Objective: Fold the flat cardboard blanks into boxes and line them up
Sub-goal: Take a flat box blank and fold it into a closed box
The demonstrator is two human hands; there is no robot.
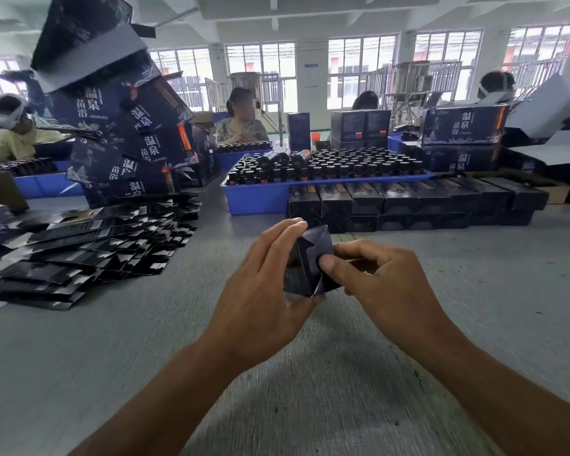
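A small dark cardboard box (305,268) is held above the grey table, its end flaps facing me and partly folded in. My left hand (264,281) grips the box from the left, fingers curled over its top. My right hand (372,274) pinches the box from the right, with the thumb pressing an end flap inward. A spread pile of flat dark blanks (89,248) lies on the table to the left. Folded dark boxes (415,205) stand in rows two layers high just beyond my hands.
A blue tray (260,199) full of small dark bottles sits behind the box rows. A leaning stack of large printed cartons (129,133) rises at the left. More cartons (464,126) stand at the back right. Several people sit across the table (474,324).
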